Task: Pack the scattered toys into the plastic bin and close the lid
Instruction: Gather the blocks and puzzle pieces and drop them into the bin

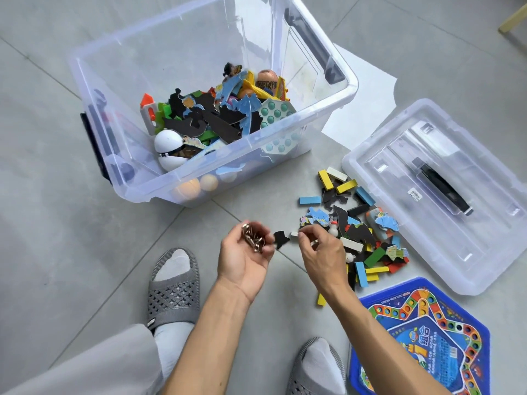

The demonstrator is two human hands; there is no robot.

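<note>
The clear plastic bin (pixel 285 163) stands open on the floor, partly filled with puzzle pieces, a white egg toy (pixel 168 148) and other toys. Its clear lid (pixel 445 192) lies upside down to the right. My left hand (pixel 245 252) is cupped palm up around several small metal pieces (pixel 253 238). My right hand (pixel 319 252) pinches a small white block (pixel 294 234) next to a black puzzle piece (pixel 281 238). Scattered blocks and puzzle pieces (pixel 359 232) lie on the floor just beyond my right hand.
A blue hexagonal board game tray (pixel 422 337) lies at the lower right. A white sheet of paper (pixel 362 92) sits behind the bin. My feet in grey slippers (pixel 174 289) stand on the grey tile floor below my hands.
</note>
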